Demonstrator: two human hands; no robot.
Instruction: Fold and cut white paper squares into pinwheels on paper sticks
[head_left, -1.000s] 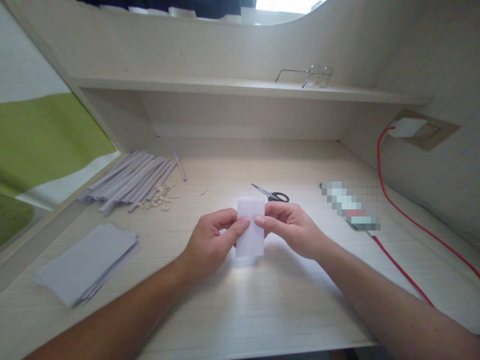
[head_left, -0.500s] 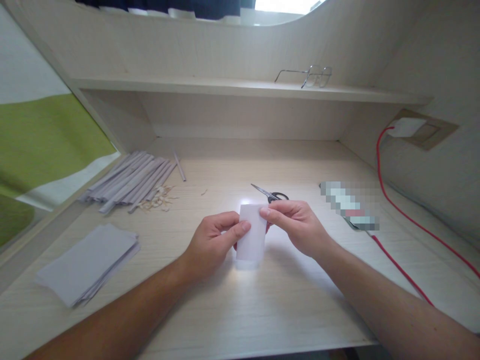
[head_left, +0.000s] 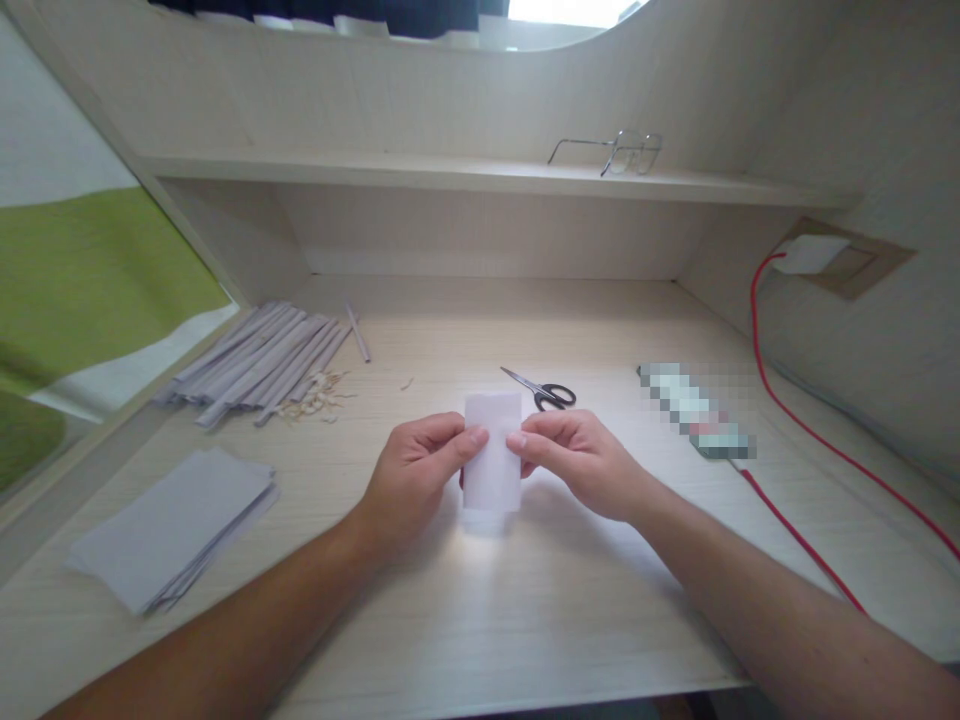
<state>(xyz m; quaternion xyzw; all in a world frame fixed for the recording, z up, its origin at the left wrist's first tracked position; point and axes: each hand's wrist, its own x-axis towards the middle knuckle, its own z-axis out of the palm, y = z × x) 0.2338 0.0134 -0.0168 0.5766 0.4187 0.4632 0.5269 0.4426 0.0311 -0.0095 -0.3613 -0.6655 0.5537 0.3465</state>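
Hands meet over the surface (head_left: 480,620): left hand (head_left: 416,480) and right hand (head_left: 581,460) each pinch a side edge of the white paper slip (head_left: 492,455), held upright just in front of the scissors (head_left: 541,390). Left of the scissors lie rolled paper sticks (head_left: 262,360) and, nearer, a flat sheet stack (head_left: 172,525); this slip looks barely rolled, with many sheets left.

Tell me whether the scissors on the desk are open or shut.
Shut, as far as shows. The scissors lie flat beyond the hands, their blades drawn to one thin point toward the left, black handles side by side.
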